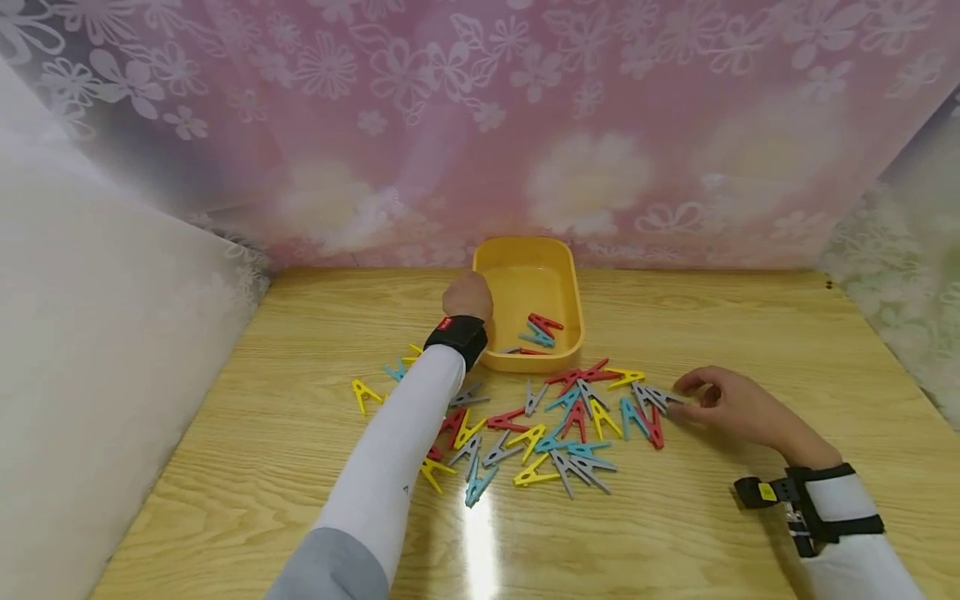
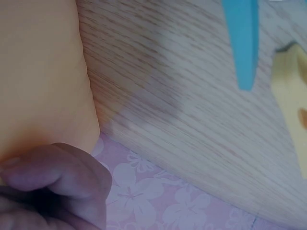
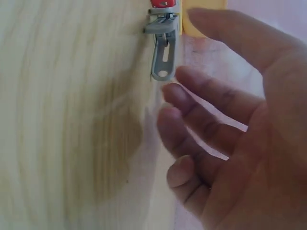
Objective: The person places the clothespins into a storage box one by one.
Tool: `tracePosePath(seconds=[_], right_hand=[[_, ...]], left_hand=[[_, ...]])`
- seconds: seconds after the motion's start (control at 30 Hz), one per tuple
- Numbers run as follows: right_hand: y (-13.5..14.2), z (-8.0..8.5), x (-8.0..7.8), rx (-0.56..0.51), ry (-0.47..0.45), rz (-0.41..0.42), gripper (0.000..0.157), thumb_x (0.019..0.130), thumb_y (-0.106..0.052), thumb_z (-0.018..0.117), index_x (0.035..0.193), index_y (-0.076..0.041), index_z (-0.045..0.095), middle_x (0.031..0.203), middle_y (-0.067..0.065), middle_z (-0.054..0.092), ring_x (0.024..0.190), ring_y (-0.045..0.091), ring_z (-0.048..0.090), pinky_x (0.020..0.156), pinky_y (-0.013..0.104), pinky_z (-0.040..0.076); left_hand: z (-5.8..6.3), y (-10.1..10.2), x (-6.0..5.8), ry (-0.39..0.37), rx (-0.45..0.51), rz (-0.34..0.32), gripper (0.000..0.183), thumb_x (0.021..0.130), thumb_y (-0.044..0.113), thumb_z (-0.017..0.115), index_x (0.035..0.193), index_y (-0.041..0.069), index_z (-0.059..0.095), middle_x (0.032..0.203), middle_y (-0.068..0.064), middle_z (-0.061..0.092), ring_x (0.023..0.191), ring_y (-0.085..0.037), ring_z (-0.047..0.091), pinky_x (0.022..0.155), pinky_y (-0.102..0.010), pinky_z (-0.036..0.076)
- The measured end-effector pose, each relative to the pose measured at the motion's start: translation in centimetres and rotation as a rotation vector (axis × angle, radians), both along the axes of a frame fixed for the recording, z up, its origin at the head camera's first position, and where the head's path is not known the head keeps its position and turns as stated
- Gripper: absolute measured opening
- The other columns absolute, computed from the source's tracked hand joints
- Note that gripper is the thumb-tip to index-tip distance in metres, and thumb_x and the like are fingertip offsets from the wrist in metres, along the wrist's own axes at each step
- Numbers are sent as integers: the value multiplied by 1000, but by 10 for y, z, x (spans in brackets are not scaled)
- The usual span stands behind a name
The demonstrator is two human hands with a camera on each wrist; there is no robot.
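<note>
My left hand [image 1: 468, 298] grips the left rim of a yellow plastic tub [image 1: 577, 321], fingers curled; in the left wrist view the curled fingers [image 2: 62, 175] lie against the tub's wall [image 2: 43, 72]. Several clothespins lie inside the tub, among them a red clothespin [image 1: 546, 323] and a blue one. On the right, my right hand [image 1: 738, 410] hovers by a grey clothespin [image 1: 663, 397] at the pile's right edge. Its thumb and fingers are parted, with nothing between them; the right wrist view shows the grey clothespin [image 3: 164, 52] just beyond the fingertips.
Red, yellow, blue and grey clothespins are scattered over the wooden table [image 1: 637, 533] in front of the tub, some partly hidden by my left forearm. A pink flowered cloth [image 1: 465, 167] hangs behind the table. White wall stands at the left.
</note>
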State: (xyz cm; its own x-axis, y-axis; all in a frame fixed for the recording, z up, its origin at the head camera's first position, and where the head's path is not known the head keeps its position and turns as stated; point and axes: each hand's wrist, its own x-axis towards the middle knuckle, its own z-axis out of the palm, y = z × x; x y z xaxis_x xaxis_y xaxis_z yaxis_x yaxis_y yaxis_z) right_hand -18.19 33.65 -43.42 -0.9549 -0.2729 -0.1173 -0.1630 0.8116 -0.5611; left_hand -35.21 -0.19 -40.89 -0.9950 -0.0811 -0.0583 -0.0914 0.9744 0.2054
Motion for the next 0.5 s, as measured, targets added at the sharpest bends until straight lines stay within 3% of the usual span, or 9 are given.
tracePosePath(seconds=[0.2, 0.5], right_hand=[[-1, -2, 4, 6, -45, 10, 44, 83, -34, 75, 108, -1, 61, 91, 3, 59, 77, 16, 54, 65, 35, 45], [0, 3, 8, 30, 19, -22, 40, 87, -31, 71, 108, 2, 63, 90, 3, 62, 78, 17, 57, 65, 35, 47]], left_hand=[[-2, -3, -2, -3, 2, 5, 24, 101, 18, 46, 112, 6, 64, 100, -6, 68, 87, -21, 66, 70, -35, 55], [1, -1, 0, 9, 14, 6, 26, 101, 17, 45, 112, 6, 65, 102, -7, 68, 89, -21, 66, 72, -35, 54]])
